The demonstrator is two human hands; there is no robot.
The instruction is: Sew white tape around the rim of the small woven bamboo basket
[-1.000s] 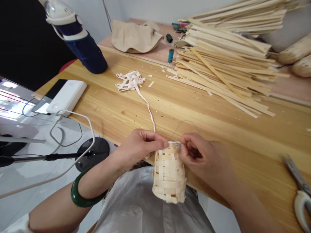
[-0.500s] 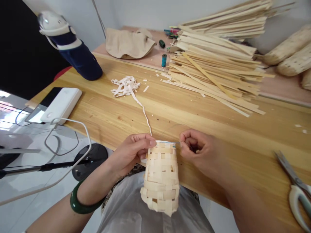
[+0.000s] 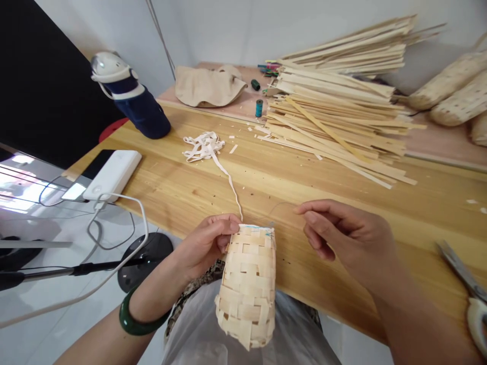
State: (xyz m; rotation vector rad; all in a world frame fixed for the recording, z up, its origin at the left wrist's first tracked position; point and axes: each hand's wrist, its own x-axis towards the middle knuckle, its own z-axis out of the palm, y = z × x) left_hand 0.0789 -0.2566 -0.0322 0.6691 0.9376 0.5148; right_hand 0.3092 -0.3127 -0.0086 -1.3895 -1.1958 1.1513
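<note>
My left hand (image 3: 209, 235) pinches the upper left rim of a small woven basket (image 3: 249, 284) made of pale flat strips. The basket hangs over my lap, its narrow tapered end towards me. Along its rim runs a white ribbon (image 3: 235, 195) with blue stitches on it, trailing back to a loose heap on the table. To the right of the rim, my right hand (image 3: 335, 230) is closed, thumb against the fingers. A fine thread (image 3: 281, 204) arcs from near the rim to its fingertips. Whether a needle is there is too small to tell.
Scissors (image 3: 462, 274) lie at the right. Wood strips (image 3: 335, 121) are piled at the back, near a blue thread spool (image 3: 259, 108) and a cloth hat (image 3: 209, 86). A bottle (image 3: 142, 109) and a white power bank (image 3: 114, 175) with a cable stand left.
My right hand has moved right, away from the basket rim, drawing the thread. My left hand keeps its hold on the basket. The whole view has shifted slightly.
</note>
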